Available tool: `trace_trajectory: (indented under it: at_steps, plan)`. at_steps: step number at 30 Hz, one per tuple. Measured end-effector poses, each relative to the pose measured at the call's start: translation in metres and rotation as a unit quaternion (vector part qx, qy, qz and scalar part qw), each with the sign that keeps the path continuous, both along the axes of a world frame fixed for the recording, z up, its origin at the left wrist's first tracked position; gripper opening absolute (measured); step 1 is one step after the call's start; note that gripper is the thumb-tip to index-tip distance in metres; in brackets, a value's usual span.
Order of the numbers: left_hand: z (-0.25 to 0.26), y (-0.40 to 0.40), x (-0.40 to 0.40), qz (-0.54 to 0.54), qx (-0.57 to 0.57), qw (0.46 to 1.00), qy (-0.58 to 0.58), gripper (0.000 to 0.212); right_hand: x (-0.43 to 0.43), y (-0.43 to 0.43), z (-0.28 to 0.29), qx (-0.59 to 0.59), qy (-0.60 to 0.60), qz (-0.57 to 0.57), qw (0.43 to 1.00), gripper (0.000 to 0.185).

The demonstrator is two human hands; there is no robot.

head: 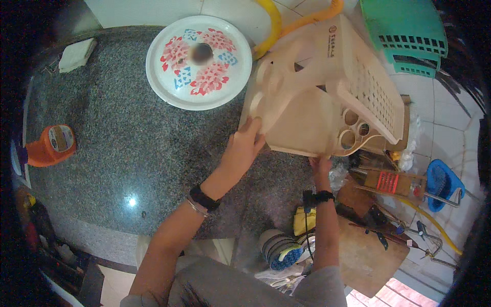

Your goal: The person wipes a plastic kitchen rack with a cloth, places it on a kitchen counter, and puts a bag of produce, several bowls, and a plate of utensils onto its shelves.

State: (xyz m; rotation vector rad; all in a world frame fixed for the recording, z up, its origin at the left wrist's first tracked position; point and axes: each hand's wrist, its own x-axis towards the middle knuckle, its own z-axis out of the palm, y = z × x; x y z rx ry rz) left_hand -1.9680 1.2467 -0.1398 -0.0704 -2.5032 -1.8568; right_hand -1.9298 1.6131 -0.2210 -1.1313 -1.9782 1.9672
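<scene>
A beige plastic kitchen rack (pixel 303 115) with round holes and a slotted side panel stands at the right end of a dark speckled stone countertop (pixel 126 149). My left hand (pixel 245 142) grips its near left edge, thumb and fingers closed around the rim. At the lower front corner, my right hand (pixel 321 165) holds the rack from beneath; its fingertips are partly hidden under the plastic. Left of the rack lies a round white enamel lid (pixel 176 82) with pink and blue floral patterns and a dark knob.
An orange bottle (pixel 57 144) and a folded white cloth (pixel 78 55) lie on the left. Behind the rack run yellow hoses (pixel 272 27). A green plastic basket (pixel 406 34) hangs upper right, a blue plastic scoop (pixel 445 184) below it. A wooden board (pixel 372 257) leans lower right.
</scene>
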Motion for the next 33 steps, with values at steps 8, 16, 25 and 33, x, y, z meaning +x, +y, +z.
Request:
trace_trajectory:
  at_steps: [8, 16, 25, 33]
  plan:
    - [0.001, 0.002, -0.013, 0.001, -0.053, 0.999, -0.011, 0.033, -0.024, -0.019, 0.013, -0.062, 0.027, -0.043, 0.997, 0.032]
    - [0.005, 0.008, -0.015, -0.009, -0.035, 0.999, -0.030, 0.033, -0.025, -0.001, 0.017, -0.029, -0.054, 0.009, 0.998, 0.035]
    - [0.008, 0.006, -0.019, -0.030, -0.043, 0.998, -0.025, 0.029, -0.022, -0.007, 0.028, -0.040, -0.056, -0.023, 0.997, 0.036]
    - [0.004, 0.006, -0.026, -0.054, -0.060, 0.997, -0.020, 0.035, -0.010, -0.001, 0.066, -0.074, -0.075, -0.025, 0.994, 0.031]
